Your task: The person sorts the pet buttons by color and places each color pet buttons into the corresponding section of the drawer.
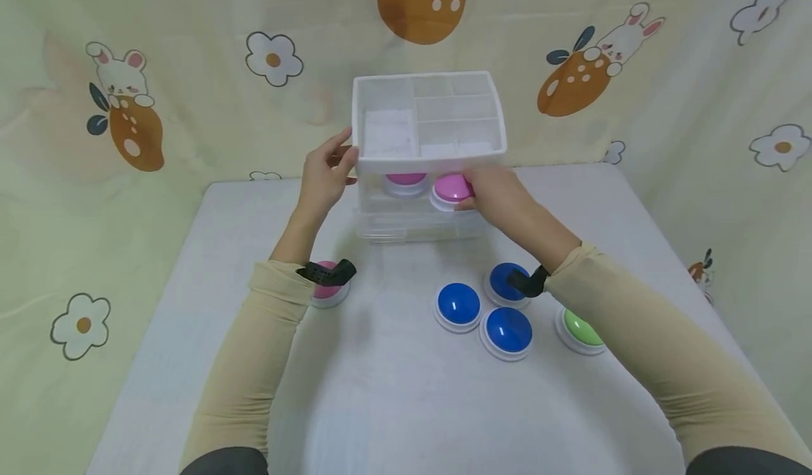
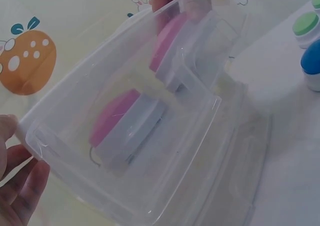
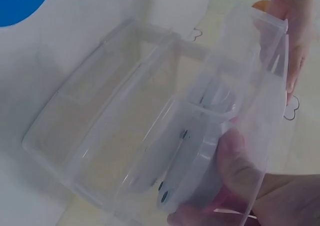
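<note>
At the far side, the left hand [image 1: 325, 170] grips the left edge of a white-topped clear plastic box [image 1: 421, 161]; the right hand [image 1: 497, 192] pinches a round pink-and-white button [image 1: 450, 189] inside, right of another pink button [image 1: 406, 181].

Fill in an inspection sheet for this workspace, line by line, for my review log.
Surface: white table, flat.
Job's things: storage box with white compartmented top and clear body; two pink buttons inside it; a third pink button on the table; three blue buttons grouped to the right; green buttons, one partly behind the right sleeve, another at the left wrist view's edge.
Clutter: nothing seen.
Hands: left hand grips the box's left edge; right hand holds the right-hand pink button inside the box.
Cables: nothing seen.
Surroundings: pale backdrop printed with rabbits and flowers.
</note>
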Action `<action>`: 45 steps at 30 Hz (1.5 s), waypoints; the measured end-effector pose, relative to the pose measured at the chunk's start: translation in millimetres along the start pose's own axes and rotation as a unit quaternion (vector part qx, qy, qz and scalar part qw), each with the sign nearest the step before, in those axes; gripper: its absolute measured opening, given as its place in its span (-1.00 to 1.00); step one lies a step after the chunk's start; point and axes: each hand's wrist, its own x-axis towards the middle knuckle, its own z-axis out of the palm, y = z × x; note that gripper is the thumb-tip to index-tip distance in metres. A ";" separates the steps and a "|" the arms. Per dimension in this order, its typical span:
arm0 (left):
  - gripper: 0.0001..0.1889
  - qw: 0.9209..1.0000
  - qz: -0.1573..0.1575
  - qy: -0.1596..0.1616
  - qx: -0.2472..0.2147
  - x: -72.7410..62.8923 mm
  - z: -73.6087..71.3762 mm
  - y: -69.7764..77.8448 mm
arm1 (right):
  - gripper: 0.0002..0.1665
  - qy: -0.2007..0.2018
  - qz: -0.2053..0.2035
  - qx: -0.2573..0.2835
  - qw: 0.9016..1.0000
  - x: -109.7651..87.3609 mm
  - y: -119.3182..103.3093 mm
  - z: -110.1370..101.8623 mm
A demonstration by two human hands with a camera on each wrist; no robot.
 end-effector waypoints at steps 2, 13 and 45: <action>-0.53 1.000 0.005 0.003 0.001 -1.1 -0.4 -0.2 | -0.29 0.018 -0.013 0.005 1.000 0.7 -0.2 -0.4; -0.54 1.000 -0.006 0.001 -0.003 -1.4 2.8 -0.6 | -0.20 0.035 -0.013 -0.055 0.998 3.3 6.5 0.8; -0.54 1.000 -0.012 0.004 -0.005 -0.4 -0.3 -0.6 | -0.68 0.061 -0.105 -0.174 0.977 18.7 13.2 7.7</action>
